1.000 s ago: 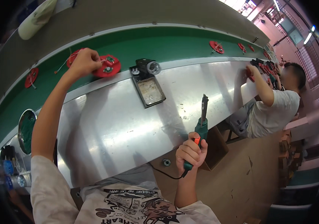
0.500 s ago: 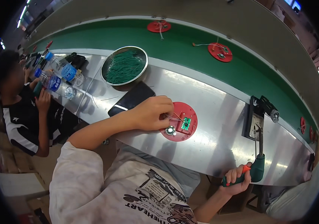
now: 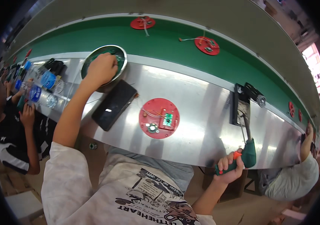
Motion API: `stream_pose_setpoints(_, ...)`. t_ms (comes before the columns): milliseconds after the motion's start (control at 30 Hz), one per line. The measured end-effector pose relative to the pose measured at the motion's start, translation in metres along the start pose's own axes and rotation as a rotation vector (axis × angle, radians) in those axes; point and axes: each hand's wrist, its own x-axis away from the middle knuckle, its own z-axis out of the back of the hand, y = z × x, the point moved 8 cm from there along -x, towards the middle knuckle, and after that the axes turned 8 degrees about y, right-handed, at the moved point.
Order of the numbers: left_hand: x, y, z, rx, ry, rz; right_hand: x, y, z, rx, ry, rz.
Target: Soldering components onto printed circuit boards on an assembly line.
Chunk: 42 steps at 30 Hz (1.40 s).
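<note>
My left hand [image 3: 103, 69] reaches down into a round metal bowl [image 3: 125, 63] of thin green wires [image 3: 111, 50]. Its fingers are curled together, and their tips are partly hidden, so what they hold does not show. My right hand [image 3: 230, 167] grips the handle of a green soldering gun [image 3: 249, 153] with an orange trigger, at the bench's near edge. The gun's metal tip points up to a black stand [image 3: 237, 108]. Between my hands a red round plate [image 3: 154, 104] lies flat, carrying a small green circuit board [image 3: 168, 120], a round white-and-green part [image 3: 152, 128] and thin wires.
A black phone [image 3: 115, 105] lies between bowl and plate. Water bottles [image 3: 42, 96] lie to the left near a person [image 3: 12, 138]. More red plates [image 3: 207, 45] sit on the green strip [image 3: 167, 41] behind. Another person [image 3: 295, 176] is at the right.
My left hand has left the wires on the red plate and moved up and left into the bowl. My right hand still holds the soldering gun. The view has shifted to the right.
</note>
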Motion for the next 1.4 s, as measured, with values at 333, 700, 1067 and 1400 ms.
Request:
stream_pose_setpoints(333,-0.014,-0.013,0.018,0.35,0.114,0.102,-0.002,0.001,-0.005,0.063,-0.027,0.007)
stream_pose_setpoints(700,0.012,0.015,0.048,0.904,0.069,0.042,0.006,-0.003,-0.001,0.167,-0.067,0.071)
stream_pose_setpoints(1067,0.02,-0.004,0.056,0.383,0.366,0.077,0.016,0.01,-0.023,0.385,-0.118,0.126)
stream_pose_setpoints(1400,0.025,-0.044,0.044,0.391,0.289,0.074,0.017,0.007,-0.018,0.39,-0.118,0.126)
